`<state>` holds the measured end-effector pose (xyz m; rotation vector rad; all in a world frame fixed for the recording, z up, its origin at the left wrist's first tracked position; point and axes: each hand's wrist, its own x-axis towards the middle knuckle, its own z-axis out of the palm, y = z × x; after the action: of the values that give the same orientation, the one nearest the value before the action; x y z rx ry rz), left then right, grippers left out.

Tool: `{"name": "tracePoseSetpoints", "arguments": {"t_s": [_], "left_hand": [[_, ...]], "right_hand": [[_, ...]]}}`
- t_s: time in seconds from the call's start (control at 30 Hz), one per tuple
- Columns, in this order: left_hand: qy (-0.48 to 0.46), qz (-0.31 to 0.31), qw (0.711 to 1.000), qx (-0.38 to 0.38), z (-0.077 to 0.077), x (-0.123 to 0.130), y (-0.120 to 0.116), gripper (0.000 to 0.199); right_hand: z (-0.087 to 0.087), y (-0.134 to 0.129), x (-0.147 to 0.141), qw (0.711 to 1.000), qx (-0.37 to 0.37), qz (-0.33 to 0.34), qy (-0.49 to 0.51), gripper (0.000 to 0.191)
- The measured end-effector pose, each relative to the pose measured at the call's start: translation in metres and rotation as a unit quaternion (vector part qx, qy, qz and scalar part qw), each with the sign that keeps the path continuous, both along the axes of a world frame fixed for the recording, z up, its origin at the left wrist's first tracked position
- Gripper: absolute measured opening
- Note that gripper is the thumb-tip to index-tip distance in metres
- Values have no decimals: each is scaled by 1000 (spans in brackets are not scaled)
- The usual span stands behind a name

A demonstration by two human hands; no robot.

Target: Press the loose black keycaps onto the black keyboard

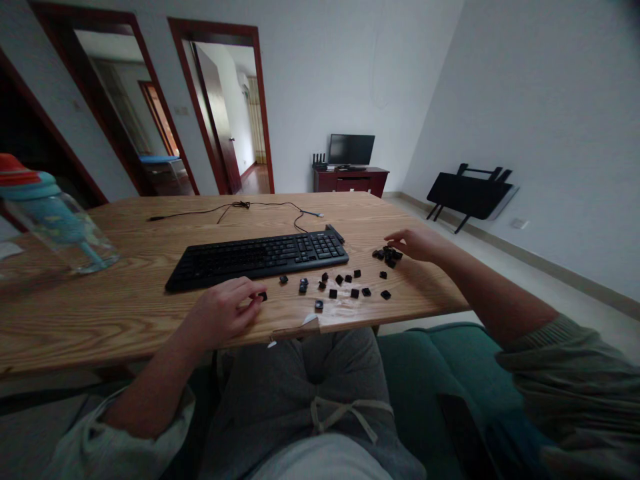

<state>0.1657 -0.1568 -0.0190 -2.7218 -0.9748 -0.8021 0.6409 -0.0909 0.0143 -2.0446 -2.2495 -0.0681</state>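
Left hand: the left hand (pixel 227 310) pinches a black keycap (pixel 264 296) between thumb and fingertips; clock directions run from here.
Right hand: toward 2 o'clock, the right hand (pixel 417 245) curls its fingers over a keycap heap (pixel 389 256); whether it grips one, I cannot tell.
Scattered caps: at 3 o'clock, loose keycaps (pixel 355 293) lie on the wooden table (pixel 125 313) between the hands.
Keyboard: at 1 o'clock, the black keyboard (pixel 257 257) lies just beyond the left hand.
Cable: at 12 o'clock, a thin cable (pixel 240 205) crosses the tabletop past the keyboard.
Bottle: at 10 o'clock, a clear bottle (pixel 55 220), red and blue at its top, with a pale blue tube inside; any liquid is unclear.
Cabinet: far off, between 1 and 2 o'clock, a dark red cabinet (pixel 325 181) bears a monitor (pixel 351 149); its contents are hidden.
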Motion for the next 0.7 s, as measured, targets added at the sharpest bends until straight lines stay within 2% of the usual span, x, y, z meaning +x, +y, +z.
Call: {"name": "tracePoseSetpoints", "arguments": {"t_s": [0.13, 0.23, 0.33, 0.43, 0.5, 0.57, 0.63, 0.7], "left_hand": [[-10, 6, 1000, -13, 1, 0, -1, 23], [-13, 0, 1000, -12, 1, -1, -2, 23], [-17, -7, 1000, -3, -1, -2, -2, 23], [-23, -8, 1000, -3, -3, -3, -1, 23], [-20, -9, 1000, 1, -4, -3, -1, 23], [-14, -10, 1000, 6, -4, -3, -1, 22], [-13, -11, 1000, 10, -3, -2, -1, 21], [-15, -11, 1000, 15, -2, -1, -2, 20]], "right_hand": [[2, 30, -14, 994, -102, -41, 6, 31], [1, 44, -17, 991, -123, -58, 4, 25], [2, 42, -20, 991, -116, -63, 25, 24], [8, 24, -29, 981, -86, -18, 173, 26], [13, 8, -40, 935, -78, 44, 344, 29], [18, -8, -54, 858, -98, 100, 495, 30], [23, -22, -69, 796, -130, 134, 576, 29], [30, -33, -83, 765, -153, 156, 605, 26]]}}
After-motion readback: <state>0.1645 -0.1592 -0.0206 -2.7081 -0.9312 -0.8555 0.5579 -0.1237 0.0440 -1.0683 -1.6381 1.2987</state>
